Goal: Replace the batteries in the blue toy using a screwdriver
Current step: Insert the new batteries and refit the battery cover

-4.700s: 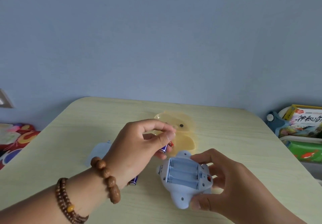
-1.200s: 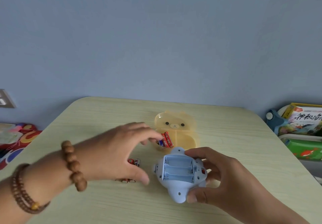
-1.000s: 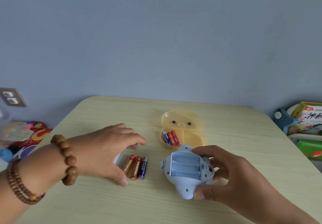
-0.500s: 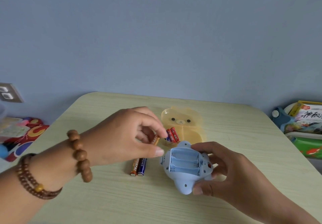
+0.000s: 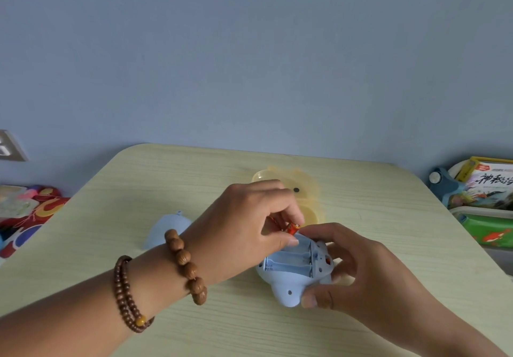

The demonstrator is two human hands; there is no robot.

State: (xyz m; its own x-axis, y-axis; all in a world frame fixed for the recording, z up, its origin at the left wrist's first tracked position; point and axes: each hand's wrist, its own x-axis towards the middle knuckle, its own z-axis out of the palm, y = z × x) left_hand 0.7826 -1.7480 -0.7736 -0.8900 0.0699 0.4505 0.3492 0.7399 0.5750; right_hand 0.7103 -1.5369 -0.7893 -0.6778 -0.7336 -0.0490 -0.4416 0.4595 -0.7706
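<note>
Socket: white wall socket plate (image 5: pixel 11 147) at the far left edge, partly cut off.
Clutter: colourful red-patterned items (image 5: pixel 30 212) at the left edge, beside the pale wooden table (image 5: pixel 111 195).
Cover: light blue plastic battery cover (image 5: pixel 166 227) lying on the table left of centre, partly hidden behind the left wrist.
Bracelets: two brown wooden bead bracelets (image 5: pixel 183 265) on the left wrist, lower left of the frame.
Left hand (image 5: pixel 244 226): centre of the frame, fingertips pinched on an orange-red battery (image 5: pixel 293 228) held just above the top edge of the toy's open compartment.
Dish: translucent yellow bear-shaped plastic dish (image 5: pixel 308 201) behind the hands, largely hidden by them.
Toy: blue plastic toy (image 5: pixel 291 281) lying back-up on the table, lower centre; its three battery slots show empty.
Right hand (image 5: pixel 369 270): lower right, fingers and thumb wrapped around the toy's right side, steadying it.
Books: picture book and green box (image 5: pixel 488 206) at the right edge, off the table.
</note>
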